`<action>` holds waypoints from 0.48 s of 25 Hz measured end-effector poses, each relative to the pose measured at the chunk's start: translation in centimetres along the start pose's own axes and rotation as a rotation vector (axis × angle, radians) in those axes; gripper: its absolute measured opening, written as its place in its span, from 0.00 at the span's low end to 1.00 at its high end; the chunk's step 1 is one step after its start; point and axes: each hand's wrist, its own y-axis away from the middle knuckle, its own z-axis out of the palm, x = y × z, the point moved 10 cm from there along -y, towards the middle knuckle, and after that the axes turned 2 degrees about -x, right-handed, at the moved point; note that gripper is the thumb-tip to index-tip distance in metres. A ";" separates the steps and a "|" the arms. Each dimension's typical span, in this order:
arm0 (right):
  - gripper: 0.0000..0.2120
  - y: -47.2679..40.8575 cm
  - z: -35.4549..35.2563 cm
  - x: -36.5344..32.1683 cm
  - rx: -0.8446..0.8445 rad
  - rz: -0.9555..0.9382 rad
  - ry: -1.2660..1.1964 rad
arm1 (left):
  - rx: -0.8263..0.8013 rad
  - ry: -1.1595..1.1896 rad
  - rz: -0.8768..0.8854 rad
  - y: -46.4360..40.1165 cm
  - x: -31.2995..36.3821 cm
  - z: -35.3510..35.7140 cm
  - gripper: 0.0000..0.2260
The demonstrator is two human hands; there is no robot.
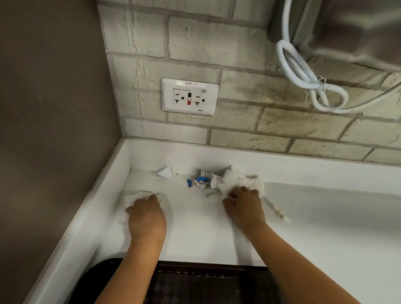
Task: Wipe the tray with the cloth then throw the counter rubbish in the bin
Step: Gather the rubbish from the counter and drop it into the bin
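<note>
A person is leaning over a white counter [322, 226], both bare arms reaching past a dark patterned tray [204, 298] lying at the counter's near edge. The left hand [147, 216], fingers curled, is gripping a white cloth [131, 200] pressed to the counter beyond the tray's left corner. The right hand [244, 207], farther from the tray, is closing its fingers on a pile of crumpled white paper [237, 180]; how firmly it is holding is hard to tell. Left of that pile, also beyond the tray, are lying a blue-and-white wrapper [200, 182] and a small white scrap [165, 172]. A wall socket [189, 97] is sitting in the brick wall above the counter, and a coiled white cable [306, 78] is hanging to its right.
</note>
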 end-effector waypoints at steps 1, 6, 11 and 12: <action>0.13 0.2 0.1 0.1 0.007 -0.005 -0.036 | 0.002 0.023 -0.015 0.2 -0.1 0.0 0.18; 0.07 1.7 -0.1 0.8 -0.008 -0.030 -0.157 | -0.046 0.046 -0.036 0.6 -0.7 -0.4 0.21; 0.07 3.9 -1.3 1.6 -0.042 -0.071 -0.237 | -0.082 0.109 -0.042 0.9 -1.1 -0.9 0.14; 0.08 4.6 -2.2 2.0 -0.018 -0.068 -0.301 | -0.092 0.109 -0.024 0.7 -1.2 -1.2 0.14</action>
